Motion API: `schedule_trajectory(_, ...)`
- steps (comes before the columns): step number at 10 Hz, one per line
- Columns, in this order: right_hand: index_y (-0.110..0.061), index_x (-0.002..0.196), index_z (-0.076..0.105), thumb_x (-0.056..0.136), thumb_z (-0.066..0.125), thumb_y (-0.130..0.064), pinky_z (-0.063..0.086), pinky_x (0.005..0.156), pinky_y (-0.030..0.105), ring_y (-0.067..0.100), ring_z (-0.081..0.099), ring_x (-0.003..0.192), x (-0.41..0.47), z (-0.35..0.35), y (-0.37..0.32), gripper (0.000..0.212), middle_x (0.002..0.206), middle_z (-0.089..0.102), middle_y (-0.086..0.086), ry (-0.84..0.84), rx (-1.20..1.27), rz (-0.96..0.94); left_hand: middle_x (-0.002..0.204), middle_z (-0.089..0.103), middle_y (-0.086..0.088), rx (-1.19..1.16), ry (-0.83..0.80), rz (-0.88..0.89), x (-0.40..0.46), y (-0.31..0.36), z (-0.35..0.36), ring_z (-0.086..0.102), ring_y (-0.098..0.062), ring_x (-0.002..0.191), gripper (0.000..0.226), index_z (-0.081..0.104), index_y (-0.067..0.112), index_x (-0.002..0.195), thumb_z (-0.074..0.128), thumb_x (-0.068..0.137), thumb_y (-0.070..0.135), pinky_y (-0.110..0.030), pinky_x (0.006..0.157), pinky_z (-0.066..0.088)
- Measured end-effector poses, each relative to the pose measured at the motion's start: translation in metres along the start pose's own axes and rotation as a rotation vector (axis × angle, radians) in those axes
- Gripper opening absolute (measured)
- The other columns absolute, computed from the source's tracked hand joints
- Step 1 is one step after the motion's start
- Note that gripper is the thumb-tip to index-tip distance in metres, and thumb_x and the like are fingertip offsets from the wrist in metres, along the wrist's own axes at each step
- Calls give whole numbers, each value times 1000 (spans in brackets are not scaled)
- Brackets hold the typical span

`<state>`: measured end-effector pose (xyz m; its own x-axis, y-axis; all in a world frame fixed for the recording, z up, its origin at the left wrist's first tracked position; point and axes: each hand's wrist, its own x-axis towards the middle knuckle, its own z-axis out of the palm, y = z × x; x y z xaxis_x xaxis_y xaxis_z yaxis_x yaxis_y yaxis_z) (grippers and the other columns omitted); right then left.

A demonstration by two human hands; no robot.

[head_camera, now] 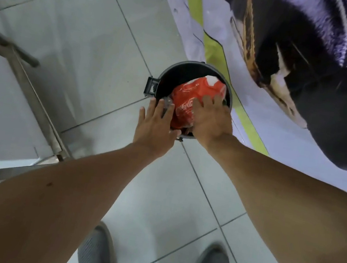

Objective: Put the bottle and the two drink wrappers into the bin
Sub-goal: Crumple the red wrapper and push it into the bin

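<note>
A round black bin (173,70) stands on the tiled floor below me. A crumpled red drink wrapper (193,93) with white lettering fills most of its mouth. My right hand (211,121) lies flat on top of the wrapper with fingers spread. My left hand (156,126) is over the bin's near left rim, fingers apart and empty, its fingertips near a bit of clear plastic (168,105) beside the wrapper. I cannot tell whether that plastic is the bottle. A second wrapper is not visible.
A large printed banner (293,59) hangs or lies right behind the bin on the right. A metal frame leg (37,98) and a white panel stand at the left. My grey shoes (98,253) are on the tiles below.
</note>
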<state>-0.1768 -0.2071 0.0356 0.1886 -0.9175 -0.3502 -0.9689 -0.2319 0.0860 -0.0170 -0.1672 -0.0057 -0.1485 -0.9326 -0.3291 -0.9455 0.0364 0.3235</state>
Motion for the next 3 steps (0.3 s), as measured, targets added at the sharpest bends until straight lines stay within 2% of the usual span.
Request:
schedule_trajectory(1, -19, 144, 46, 87, 63, -42, 32, 107, 60, 37, 26, 144, 3, 16, -12, 64, 148, 48, 9, -154, 56, 11, 171, 15, -12, 14, 9, 34, -2, -10, 5, 1, -34, 158, 69, 20, 19, 161, 40, 102, 46, -58, 126, 9)
schedule_trajectory(2, -21, 147, 42, 91, 56, -44, 23, 111, 63, 34, 21, 147, -4, 15, -10, 62, 151, 46, 6, -167, 146, 15, 171, 13, -12, -2, -13, 64, -6, -13, -6, 1, -32, 158, 65, 17, 19, 162, 38, 104, 40, -55, 126, 10)
schedule_trajectory(3, -22, 147, 39, 94, 56, -45, 28, 108, 62, 33, 32, 140, -18, 5, -1, 60, 149, 48, 8, -22, 172, -7, 171, 14, -13, 4, 14, 82, -11, -13, -21, 4, -33, 158, 64, 17, 20, 162, 38, 104, 39, -54, 126, 11)
